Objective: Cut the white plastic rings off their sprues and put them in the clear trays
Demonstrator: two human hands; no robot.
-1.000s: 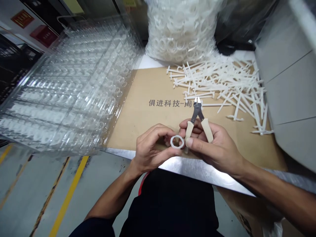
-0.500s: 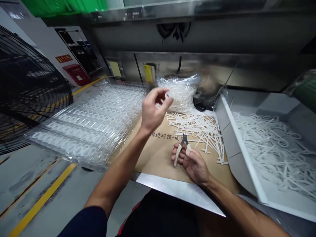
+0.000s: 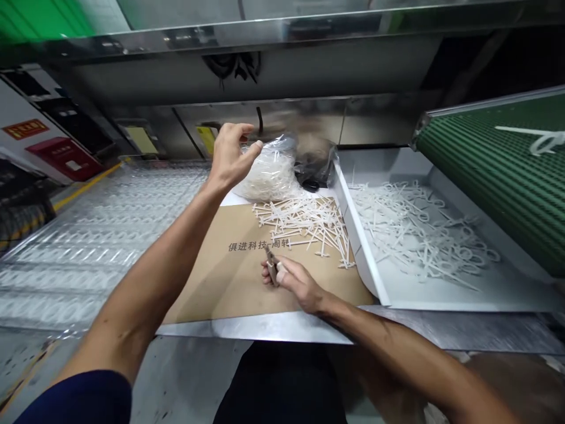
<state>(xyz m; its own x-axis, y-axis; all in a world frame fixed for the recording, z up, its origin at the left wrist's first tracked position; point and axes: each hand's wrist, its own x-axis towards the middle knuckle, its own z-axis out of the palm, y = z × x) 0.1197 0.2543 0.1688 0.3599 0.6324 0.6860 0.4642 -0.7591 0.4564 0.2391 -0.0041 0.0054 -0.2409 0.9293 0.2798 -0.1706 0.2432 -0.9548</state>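
1. Head view: the left hand and the right hand are well apart, and neither touches the other.
2. Left hand: raised near the far edge of the desk, just left of a clear plastic bag of white plastic parts. Its fingers are loosely curled, and nothing shows in its grip.
3. Right hand: low over a brown cardboard sheet, clamped around small side cutters. Their metal tip points far and left, and the fingers cover most of the pale handles.
4. Near the cutters: just beyond them lies a loose pile of white plastic strips, and printed Chinese characters run across the cardboard.
5. Right of the cardboard: a white-walled tray holds tangled white plastic pieces. A green ribbed belt runs beyond it.
6. Left of the cardboard: stacked clear blister trays hold rows of white parts, and a black bag sits right of the clear bag.
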